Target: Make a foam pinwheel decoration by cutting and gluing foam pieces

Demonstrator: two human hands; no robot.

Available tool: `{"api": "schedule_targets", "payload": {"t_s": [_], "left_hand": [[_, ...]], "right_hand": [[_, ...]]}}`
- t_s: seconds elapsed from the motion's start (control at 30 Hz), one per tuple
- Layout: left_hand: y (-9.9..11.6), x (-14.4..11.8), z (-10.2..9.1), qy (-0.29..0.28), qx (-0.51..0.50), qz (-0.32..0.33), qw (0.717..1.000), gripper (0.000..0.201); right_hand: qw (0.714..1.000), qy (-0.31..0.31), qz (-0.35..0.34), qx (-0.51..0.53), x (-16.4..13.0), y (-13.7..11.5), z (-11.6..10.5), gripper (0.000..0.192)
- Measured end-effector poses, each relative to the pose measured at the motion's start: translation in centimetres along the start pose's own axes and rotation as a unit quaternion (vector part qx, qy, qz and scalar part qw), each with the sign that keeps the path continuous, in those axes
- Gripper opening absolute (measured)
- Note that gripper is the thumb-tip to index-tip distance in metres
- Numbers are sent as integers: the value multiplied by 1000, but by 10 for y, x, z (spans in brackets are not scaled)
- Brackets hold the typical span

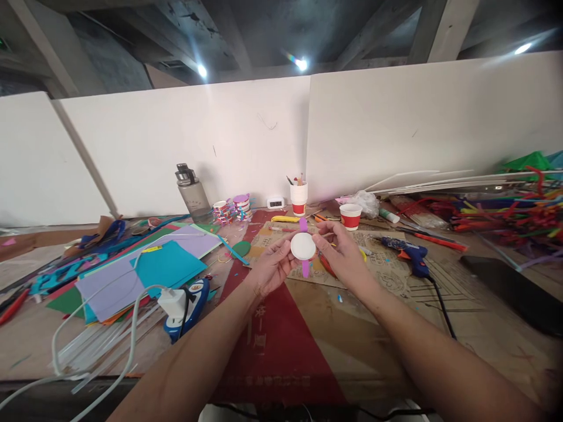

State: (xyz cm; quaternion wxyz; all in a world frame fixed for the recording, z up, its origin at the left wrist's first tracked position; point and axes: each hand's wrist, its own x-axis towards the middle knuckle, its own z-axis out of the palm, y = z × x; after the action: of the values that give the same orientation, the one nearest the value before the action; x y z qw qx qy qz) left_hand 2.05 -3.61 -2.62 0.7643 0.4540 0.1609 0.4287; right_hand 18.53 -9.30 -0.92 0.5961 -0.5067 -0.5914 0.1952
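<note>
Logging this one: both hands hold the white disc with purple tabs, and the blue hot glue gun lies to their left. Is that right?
Not quite: the head view shows the blue hot glue gun lying to the right, not the left. The left hand and right hand do hold the white disc with purple tabs.

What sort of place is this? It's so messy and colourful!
It looks like a craft workspace, though I can't tell if it's a school, a workshop or something else. The clues are the coloured paper, the glue gun and the heap of bright strips.
</note>
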Motion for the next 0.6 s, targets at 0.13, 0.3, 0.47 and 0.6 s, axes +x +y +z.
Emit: {"api": "schedule_targets", "payload": {"t_s": [0.13, 0.3, 0.47, 0.6], "left_hand": [[3, 1, 0, 31, 4, 4, 1000, 44], [4, 0, -3, 63, 41, 6, 997, 44], [5, -1, -2, 70, 57, 1, 996, 43], [4, 0, 0, 67, 69, -7, 995, 44]], "right_hand": [[993, -65, 63, 70, 9, 10, 2, 36], [989, -69, 92, 98, 11, 16, 4, 30], [994, -48, 68, 66, 12, 21, 5, 28], [997, -48, 41, 44, 12, 25, 6, 26]]}}
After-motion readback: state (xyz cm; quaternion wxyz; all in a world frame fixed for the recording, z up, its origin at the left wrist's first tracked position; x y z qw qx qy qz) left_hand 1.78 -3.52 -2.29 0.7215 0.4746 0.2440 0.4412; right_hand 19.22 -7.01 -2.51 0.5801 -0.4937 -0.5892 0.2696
